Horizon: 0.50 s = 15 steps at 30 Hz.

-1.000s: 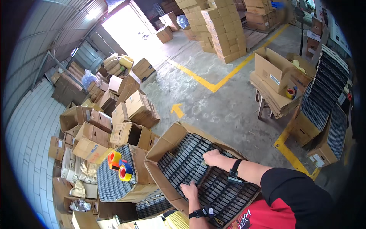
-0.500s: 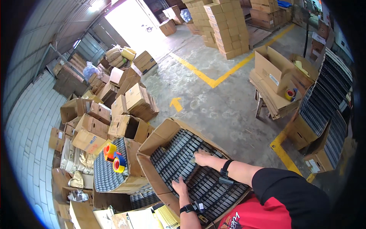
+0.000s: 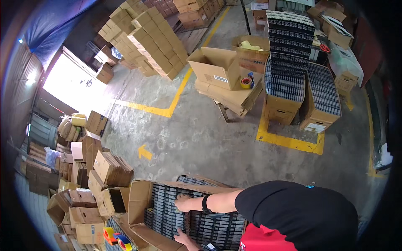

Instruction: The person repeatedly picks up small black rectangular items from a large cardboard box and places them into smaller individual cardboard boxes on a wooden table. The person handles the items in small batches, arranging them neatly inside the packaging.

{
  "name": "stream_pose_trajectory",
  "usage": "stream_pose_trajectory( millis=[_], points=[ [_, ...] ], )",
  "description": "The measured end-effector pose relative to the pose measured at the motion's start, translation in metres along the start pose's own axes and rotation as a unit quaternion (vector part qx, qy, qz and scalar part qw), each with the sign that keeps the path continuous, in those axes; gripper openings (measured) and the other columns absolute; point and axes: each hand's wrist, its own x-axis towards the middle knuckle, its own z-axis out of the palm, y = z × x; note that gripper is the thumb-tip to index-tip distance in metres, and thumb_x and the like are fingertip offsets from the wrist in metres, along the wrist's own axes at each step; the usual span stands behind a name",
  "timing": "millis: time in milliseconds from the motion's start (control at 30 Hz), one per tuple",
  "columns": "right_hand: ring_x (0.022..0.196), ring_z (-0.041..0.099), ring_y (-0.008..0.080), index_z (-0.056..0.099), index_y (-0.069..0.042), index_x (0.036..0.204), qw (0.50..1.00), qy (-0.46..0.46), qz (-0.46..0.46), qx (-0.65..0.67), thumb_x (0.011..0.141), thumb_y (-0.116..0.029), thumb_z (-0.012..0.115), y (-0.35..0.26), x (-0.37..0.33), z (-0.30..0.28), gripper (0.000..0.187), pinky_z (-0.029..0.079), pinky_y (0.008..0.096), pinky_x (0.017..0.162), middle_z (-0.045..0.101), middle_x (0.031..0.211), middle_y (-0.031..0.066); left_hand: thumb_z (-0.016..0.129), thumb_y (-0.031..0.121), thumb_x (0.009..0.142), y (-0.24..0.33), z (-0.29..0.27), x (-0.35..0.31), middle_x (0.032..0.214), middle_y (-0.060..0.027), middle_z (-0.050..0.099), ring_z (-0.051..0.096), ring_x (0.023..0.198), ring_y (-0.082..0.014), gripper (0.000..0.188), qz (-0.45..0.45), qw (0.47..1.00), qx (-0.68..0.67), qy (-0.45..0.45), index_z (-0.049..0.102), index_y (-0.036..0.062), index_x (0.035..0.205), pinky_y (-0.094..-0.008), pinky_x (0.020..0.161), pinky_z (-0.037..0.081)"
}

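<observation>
An open cardboard carton (image 3: pixel 140 193) sits low in front of me, filled with rows of small dark packs (image 3: pixel 215 228) with pale labels. My right hand (image 3: pixel 183 203) grips the edge of a raised layer of packs (image 3: pixel 167 205), its fingers curled. Close to the lower frame edge, my left hand (image 3: pixel 183 237) holds the near end of the same layer, thumb pointing up. The layer lies over the carton's left part, higher than the packs beside it. Its underside and the tips of some fingers are hidden.
Tape dispensers (image 3: pixel 115 237) rest on a neighbouring filled box at lower left. Flattened cardboard (image 3: pixel 230 96) and an open box (image 3: pixel 215 69) stand ahead. To the right are two filled cartons (image 3: pixel 320 94), one piled high. Stacked boxes (image 3: pixel 153 42) rise at the back.
My view has swung to the right, so the carton now sits lower in it. Both hands stay on the layer of packs, which appears shifted toward the carton's left end.
</observation>
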Motion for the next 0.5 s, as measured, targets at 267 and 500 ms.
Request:
stream_pose_trajectory(
  millis=[267,500],
  points=[
    [0.073,0.063,0.0372,0.068,-0.002,0.070,0.998,0.024,-0.052,-0.024,0.066,-0.018,0.059,0.009,0.003,-0.011,0.019,0.050,0.0442,0.067,0.064,0.077,0.0220,0.062,0.016,0.082,0.054,0.004,-0.026,0.104,-0.0173,0.059,0.055,0.092,-0.0216,0.039,-0.171,0.968,-0.185,0.000,0.053,-0.0119,0.108,-0.0354,0.077,0.047],
    [0.105,0.051,0.0436,0.048,0.004,0.116,0.990,0.063,-0.100,-0.081,0.085,-0.032,0.053,-0.060,-0.033,-0.028,0.048,0.043,0.0483,0.089,0.049,0.117,0.0286,0.067,0.006,0.077,0.051,-0.040,-0.039,0.108,-0.0112,0.059,0.056,0.096,-0.0179,0.044,-0.080,0.912,-0.389,0.099,0.051,-0.0050,0.116,-0.0304,0.085,0.044]
  ],
)
